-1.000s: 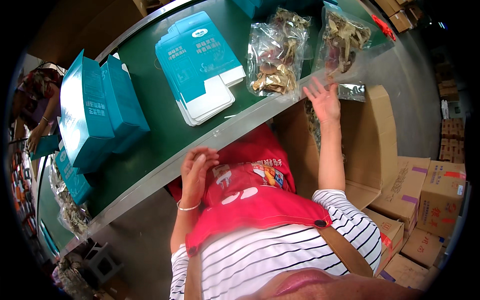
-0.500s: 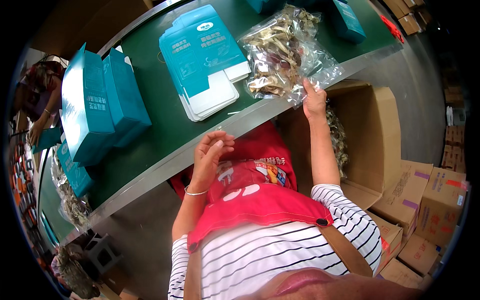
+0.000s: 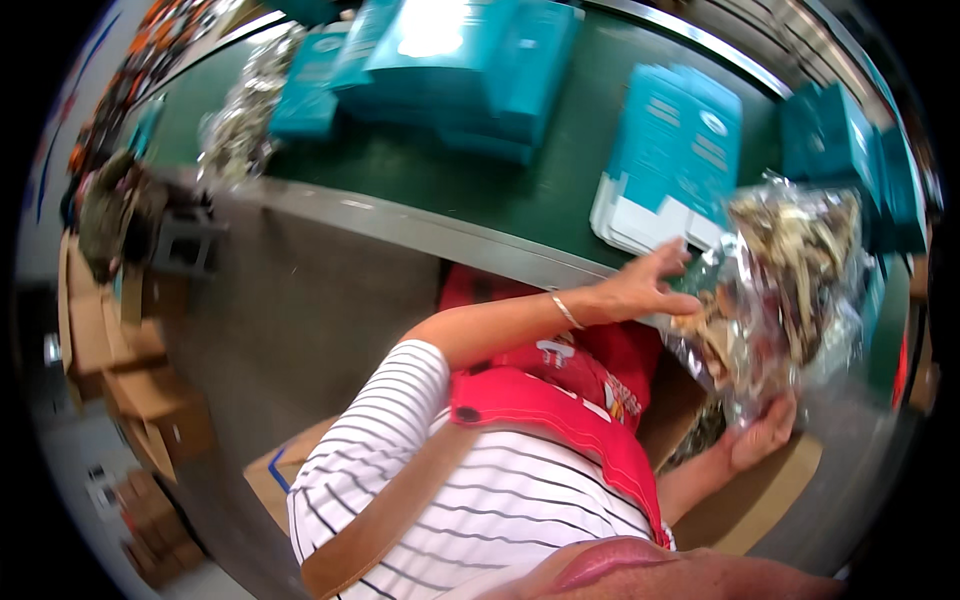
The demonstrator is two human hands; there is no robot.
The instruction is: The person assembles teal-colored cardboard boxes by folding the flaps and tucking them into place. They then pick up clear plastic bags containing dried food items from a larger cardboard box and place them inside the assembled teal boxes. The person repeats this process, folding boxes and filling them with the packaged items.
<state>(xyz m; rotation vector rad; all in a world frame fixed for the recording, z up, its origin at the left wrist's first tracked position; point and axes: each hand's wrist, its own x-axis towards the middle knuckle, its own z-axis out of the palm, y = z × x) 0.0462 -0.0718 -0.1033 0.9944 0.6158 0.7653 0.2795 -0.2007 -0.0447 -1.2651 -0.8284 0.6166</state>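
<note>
A clear plastic bag (image 3: 800,270) of dried, pale-brown pieces that look like mushrooms is at the right, by the edge of the green worktable (image 3: 380,170). My right hand (image 3: 765,432) pinches its near end. With fingers apart, my left hand (image 3: 645,287) reaches toward the bag's left side; blur hides whether it touches. Just beyond the left hand lies a stack of flat teal cartons (image 3: 680,140) with white flaps.
Folded teal boxes (image 3: 440,70) stand at the table's upper middle, and other teal boxes (image 3: 830,130) are at far right. More filled bags (image 3: 255,110) lie at left. An open cardboard box (image 3: 765,500) sits below my right hand. A metal rim (image 3: 400,222) edges the table.
The view has swung to the left. My left hand has moved from the table edge over to the bag. My right hand keeps hold of the bag, which now looks more lifted.
</note>
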